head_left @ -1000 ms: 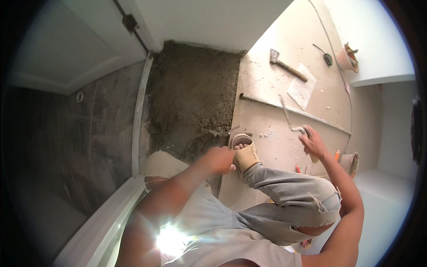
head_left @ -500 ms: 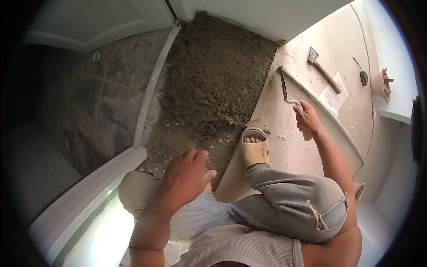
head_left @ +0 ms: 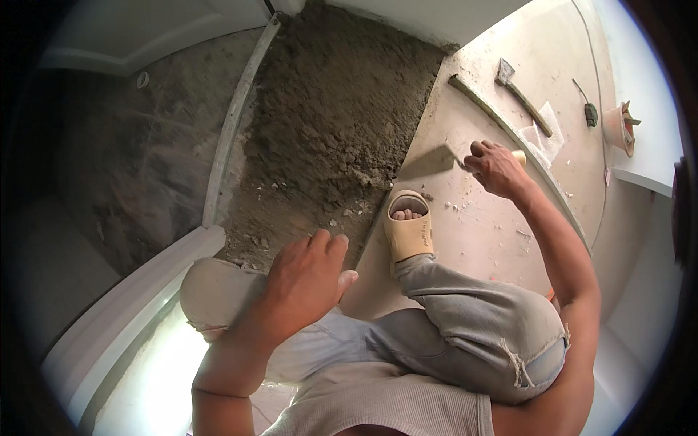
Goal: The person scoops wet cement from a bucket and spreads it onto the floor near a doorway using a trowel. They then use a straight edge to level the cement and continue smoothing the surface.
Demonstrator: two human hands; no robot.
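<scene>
My right hand [head_left: 499, 171] is wrapped round the pale handle of a trowel [head_left: 430, 161]. The trowel's flat blade points left, over the edge of a bed of grey-brown mortar [head_left: 338, 94]. This mortar is rough and lumpy, heaped between a doorway strip and the pale floor. My left hand [head_left: 305, 280] hangs above my bent knee, near the crumbly front end of the mortar. Its fingers are loosely bent with the thumb apart, and nothing shows in them.
A long straight bar [head_left: 520, 142] lies on the pale floor at the right. Beyond it are a hatchet [head_left: 525, 100], a small dark tool [head_left: 590, 114] and a pinkish bucket [head_left: 618, 129]. A narrow strip [head_left: 236, 116] borders the mortar. My sandalled foot [head_left: 409, 229] stands beside it.
The trowel has swung from pointing away from me to pointing left, its blade now lying flatter and nearer the mortar. My right hand has turned over with it. The left hand barely moved.
</scene>
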